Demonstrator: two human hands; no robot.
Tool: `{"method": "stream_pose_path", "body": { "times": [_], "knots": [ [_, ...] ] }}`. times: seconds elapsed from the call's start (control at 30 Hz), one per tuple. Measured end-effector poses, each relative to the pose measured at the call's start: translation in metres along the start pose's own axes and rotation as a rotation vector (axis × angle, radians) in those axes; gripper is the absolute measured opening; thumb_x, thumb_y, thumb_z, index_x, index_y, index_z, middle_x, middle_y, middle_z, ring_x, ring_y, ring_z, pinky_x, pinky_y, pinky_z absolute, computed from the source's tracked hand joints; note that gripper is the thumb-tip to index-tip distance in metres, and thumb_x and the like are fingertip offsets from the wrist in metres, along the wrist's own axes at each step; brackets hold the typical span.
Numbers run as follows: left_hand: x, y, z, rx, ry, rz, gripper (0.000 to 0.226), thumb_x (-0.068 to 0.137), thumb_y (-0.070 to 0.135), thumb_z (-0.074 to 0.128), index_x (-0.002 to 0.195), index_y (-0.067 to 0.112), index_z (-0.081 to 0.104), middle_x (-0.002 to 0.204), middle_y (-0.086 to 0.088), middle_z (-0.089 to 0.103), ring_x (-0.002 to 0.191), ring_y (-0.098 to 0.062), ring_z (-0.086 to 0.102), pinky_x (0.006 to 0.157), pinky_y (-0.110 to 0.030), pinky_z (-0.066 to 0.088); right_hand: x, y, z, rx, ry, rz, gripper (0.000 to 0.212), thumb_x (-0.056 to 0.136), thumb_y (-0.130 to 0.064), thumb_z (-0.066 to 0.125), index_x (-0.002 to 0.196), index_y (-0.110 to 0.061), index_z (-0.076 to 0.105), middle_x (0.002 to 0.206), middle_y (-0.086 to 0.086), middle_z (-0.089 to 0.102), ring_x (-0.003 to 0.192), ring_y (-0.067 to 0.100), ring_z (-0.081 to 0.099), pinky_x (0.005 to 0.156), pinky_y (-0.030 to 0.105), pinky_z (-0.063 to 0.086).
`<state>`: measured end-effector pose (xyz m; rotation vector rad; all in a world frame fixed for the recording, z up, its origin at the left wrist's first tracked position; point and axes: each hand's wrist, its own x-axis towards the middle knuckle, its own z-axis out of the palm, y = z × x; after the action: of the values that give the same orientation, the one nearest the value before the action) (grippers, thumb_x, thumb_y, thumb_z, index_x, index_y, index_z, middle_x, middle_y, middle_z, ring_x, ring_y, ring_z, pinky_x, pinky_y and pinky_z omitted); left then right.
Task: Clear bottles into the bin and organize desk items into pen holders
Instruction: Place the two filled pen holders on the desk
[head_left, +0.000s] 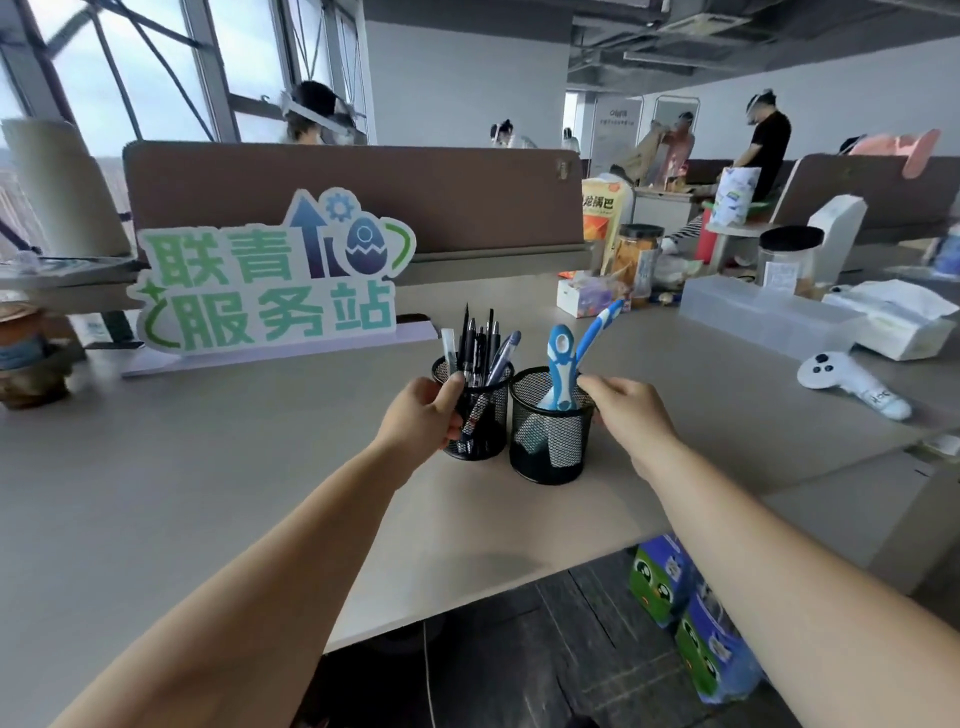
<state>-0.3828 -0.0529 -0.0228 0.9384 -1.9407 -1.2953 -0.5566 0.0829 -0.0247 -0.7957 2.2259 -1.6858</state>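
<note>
At frame centre, the left hand (422, 415) grips the pen-filled holder (485, 423); the right hand (631, 410) grips the neighbouring holder (550, 447) by its rim.

On the desk (234, 467) the left pen holder (475, 415), with pens (480, 343) standing in it, stood just beside the right pen holder (550, 441). Behind them, to the left, stood a sign (270, 275). Far to the right lay a controller (852, 384), a long box (763, 312) behind it.

Bright window daylight, soft blur, warped edges
</note>
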Motion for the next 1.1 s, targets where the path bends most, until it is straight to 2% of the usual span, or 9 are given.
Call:
{"method": "stream_pose_path", "body": {
  "times": [0.17,0.3,0.4,0.47,0.57,0.67,0.87,0.97,1.1],
  "knots": [
    [0.026,0.000,0.016,0.031,0.006,0.045,0.035,0.095,0.044,0.049,0.081,0.012,0.049,0.076,-0.006,0.061,0.067,-0.017,0.058,0.063,-0.030,0.050,0.030,0.001,0.004,0.023,0.018,-0.083,0.037,0.085,-0.021,0.057,0.055,-0.018,0.036,0.058,0.003,0.031,0.061,0.018,0.029,0.055,0.030,0.020],
    [0.051,-0.010,0.024,0.103,0.033,0.053,0.052,0.076,0.063,0.060,0.078,0.012,0.050,0.068,-0.001,0.055,0.065,-0.018,0.052,0.064,-0.035,0.048,0.064,0.004,0.009,-0.061,0.074,-0.132,0.032,0.083,-0.017,0.055,0.055,-0.014,0.039,0.057,0.007,0.031,0.061,0.019,0.028,0.056,0.031,0.022],
    [0.067,-0.016,0.031,0.090,0.115,-0.012,0.049,0.076,0.047,0.074,0.103,0.015,0.048,0.088,0.001,0.056,0.075,-0.014,0.055,0.063,-0.026,0.045,0.091,0.009,0.013,-0.091,0.149,-0.102,0.039,0.083,-0.018,0.053,0.051,-0.012,0.033,0.050,0.004,0.031,0.058,0.022,0.030,0.051,0.032,0.022],
    [0.077,-0.020,0.035,0.100,0.112,-0.028,0.069,0.070,0.039,0.081,0.123,0.022,0.040,0.111,-0.001,0.049,0.093,-0.017,0.056,0.068,-0.028,0.048,0.110,0.011,0.017,-0.082,0.186,-0.055,0.039,0.085,-0.020,0.053,0.051,-0.011,0.038,0.051,0.004,0.037,0.060,0.025,0.036,0.053,0.033,0.027],
    [0.097,-0.029,0.048,0.190,0.052,0.011,0.090,0.062,0.037,0.087,0.133,0.026,0.032,0.128,-0.003,0.042,0.116,-0.022,0.049,0.095,-0.036,0.045,0.136,0.013,0.027,0.017,0.192,-0.008,0.036,0.089,-0.036,0.056,0.064,-0.011,0.054,0.067,0.007,0.054,0.069,0.026,0.048,0.064,0.032,0.038],
    [0.119,-0.034,0.061,0.223,0.137,0.036,0.079,0.066,0.038,0.084,0.126,0.021,0.037,0.126,-0.002,0.050,0.115,-0.022,0.051,0.094,-0.032,0.042,0.154,0.018,0.035,0.156,0.081,-0.066,0.035,0.088,-0.051,0.057,0.076,-0.018,0.053,0.078,0.002,0.059,0.072,0.017,0.052,0.066,0.030,0.040],
    [0.183,-0.040,0.078,0.221,0.185,0.027,0.082,0.069,0.040,0.081,0.134,0.021,0.035,0.133,-0.003,0.052,0.119,-0.023,0.051,0.100,-0.035,0.042,0.203,0.054,0.051,-0.081,-0.176,-0.244,0.057,0.061,-0.034,0.088,0.105,-0.018,0.055,0.106,0.003,0.060,0.096,0.016,0.058,0.082,0.025,0.046],
    [0.212,-0.041,0.095,0.263,0.178,0.049,0.086,0.071,0.042,0.080,0.139,0.022,0.030,0.137,-0.003,0.050,0.123,-0.023,0.050,0.102,-0.034,0.041,0.235,0.054,0.056,-0.007,-0.160,-0.218,0.051,0.066,-0.019,0.087,0.105,-0.012,0.054,0.102,0.005,0.061,0.084,0.010,0.061,0.065,0.010,0.047],
    [0.247,-0.044,0.118,0.463,0.205,0.060,0.094,0.074,0.052,0.072,0.146,0.020,0.020,0.145,-0.004,0.043,0.130,-0.026,0.045,0.102,-0.037,0.039,0.287,0.067,0.067,-0.042,-0.124,-0.204,0.069,0.063,-0.026,0.088,0.120,-0.015,0.050,0.114,0.006,0.063,0.103,0.021,0.063,0.092,0.038,0.052]
  ]
}}
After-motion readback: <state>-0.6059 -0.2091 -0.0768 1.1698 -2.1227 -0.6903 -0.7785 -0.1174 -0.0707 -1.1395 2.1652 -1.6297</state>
